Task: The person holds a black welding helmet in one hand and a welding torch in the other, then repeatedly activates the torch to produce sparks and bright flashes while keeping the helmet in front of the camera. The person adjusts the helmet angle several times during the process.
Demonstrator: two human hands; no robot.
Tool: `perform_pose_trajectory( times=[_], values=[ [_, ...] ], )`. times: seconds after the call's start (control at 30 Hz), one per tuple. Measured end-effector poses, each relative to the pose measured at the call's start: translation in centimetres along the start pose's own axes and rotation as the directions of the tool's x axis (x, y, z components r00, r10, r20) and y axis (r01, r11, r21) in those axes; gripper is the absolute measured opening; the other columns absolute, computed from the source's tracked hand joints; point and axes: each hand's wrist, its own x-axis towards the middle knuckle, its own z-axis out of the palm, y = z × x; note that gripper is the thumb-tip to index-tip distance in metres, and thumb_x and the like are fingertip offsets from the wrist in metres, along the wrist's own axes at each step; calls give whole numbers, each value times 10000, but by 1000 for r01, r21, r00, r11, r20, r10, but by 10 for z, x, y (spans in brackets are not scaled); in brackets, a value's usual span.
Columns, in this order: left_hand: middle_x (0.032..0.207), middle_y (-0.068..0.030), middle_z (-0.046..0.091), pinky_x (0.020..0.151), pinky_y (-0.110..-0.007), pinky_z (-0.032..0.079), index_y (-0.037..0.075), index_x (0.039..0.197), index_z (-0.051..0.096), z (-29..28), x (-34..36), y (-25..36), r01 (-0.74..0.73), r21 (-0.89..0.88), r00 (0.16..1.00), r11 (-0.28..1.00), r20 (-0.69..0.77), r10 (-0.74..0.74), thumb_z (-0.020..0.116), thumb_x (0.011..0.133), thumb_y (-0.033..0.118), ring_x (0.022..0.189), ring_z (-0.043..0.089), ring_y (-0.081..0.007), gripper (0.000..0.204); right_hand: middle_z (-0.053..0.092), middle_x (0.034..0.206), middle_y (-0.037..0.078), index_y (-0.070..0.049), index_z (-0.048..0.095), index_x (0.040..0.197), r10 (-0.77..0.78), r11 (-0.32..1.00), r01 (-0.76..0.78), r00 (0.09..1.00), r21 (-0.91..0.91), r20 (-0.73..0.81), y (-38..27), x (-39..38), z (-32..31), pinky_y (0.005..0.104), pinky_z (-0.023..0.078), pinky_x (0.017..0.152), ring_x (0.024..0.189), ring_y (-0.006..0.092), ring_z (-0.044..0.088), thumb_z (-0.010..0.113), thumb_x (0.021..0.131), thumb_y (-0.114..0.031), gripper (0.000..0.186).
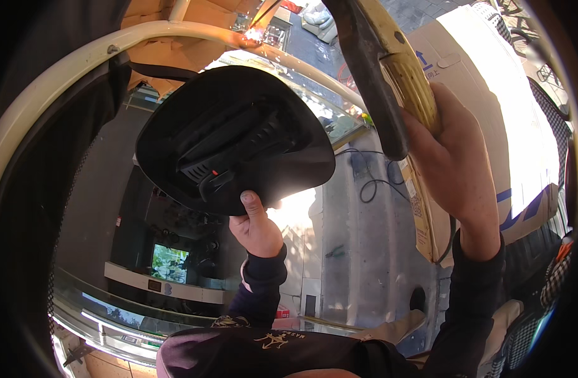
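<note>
My left hand [257, 230] grips the lower rim of a black welding mask [238, 138], its thumb over the edge. The mask's hollow inner side, with a moulded handle and a small red part, faces me. On the right, my right hand [453, 151] is closed round a yellowish tube [412, 85] with a dark, armrest-like strip alongside it. A curved cream metal tube [62, 64] arches across the upper left. Bright welding sparks [254, 34] glow on it, where a thin dark rod meets the tube. Whoever or whatever holds the rod is out of view.
A large cardboard box [465, 72] stands at the right. Black cable [371, 183] coils on the grey floor covering [358, 220], where small pliers [335, 251] lie. Dark mesh fabric [37, 220] hangs at the left, and a glass case [113, 309] stands lower left.
</note>
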Motion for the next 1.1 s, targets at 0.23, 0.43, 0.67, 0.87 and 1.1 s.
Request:
perform_pose_trajectory(
  times=[0.23, 0.43, 0.67, 0.87, 1.1],
  values=[
    [1086, -108, 811, 664, -314, 568, -9, 1298, 700, 3, 0, 3, -24, -9, 1000, 1000, 13, 24, 668, 1181, 410, 803, 741, -181, 436, 665, 822, 77, 63, 681, 1223, -25, 999, 25, 1000, -30, 8, 1, 0, -2, 339, 502, 654, 699, 125, 603, 710, 1125, -248, 328],
    [1103, -106, 813, 659, -312, 579, -6, 1290, 705, -1, 2, 2, -18, -1, 1000, 1000, 17, 18, 676, 1177, 403, 824, 762, -182, 425, 740, 848, 174, 58, 701, 1293, 35, 994, -34, 999, -105, 8, 0, 5, -3, 402, 588, 738, 720, 236, 721, 746, 1081, -349, 462],
    [1119, -106, 815, 641, -309, 591, -5, 1312, 704, 0, 3, 1, -25, 11, 1000, 1000, -18, 25, 693, 1167, 410, 846, 778, -190, 440, 666, 835, 95, 71, 698, 1231, -14, 996, 12, 1000, -83, -20, 2, 6, 4, 353, 508, 680, 718, 154, 610, 721, 1120, -280, 369],
    [1123, -105, 816, 644, -303, 592, 1, 1314, 710, 0, 3, 1, -21, 8, 999, 1000, -28, 21, 695, 1165, 411, 855, 781, -189, 436, 686, 846, 105, 75, 703, 1266, -12, 993, 10, 1000, -122, -13, 1, 6, 6, 358, 520, 679, 708, 164, 631, 721, 1121, -277, 381],
    [1100, -98, 811, 646, -307, 581, 3, 1285, 719, 0, 3, 0, -21, 5, 999, 1000, -27, 21, 691, 1168, 413, 833, 764, -184, 427, 695, 854, 111, 71, 698, 1281, 1, 994, -2, 1000, -112, -2, 2, 6, 8, 357, 542, 694, 718, 163, 651, 727, 1122, -268, 376]
  ],
)
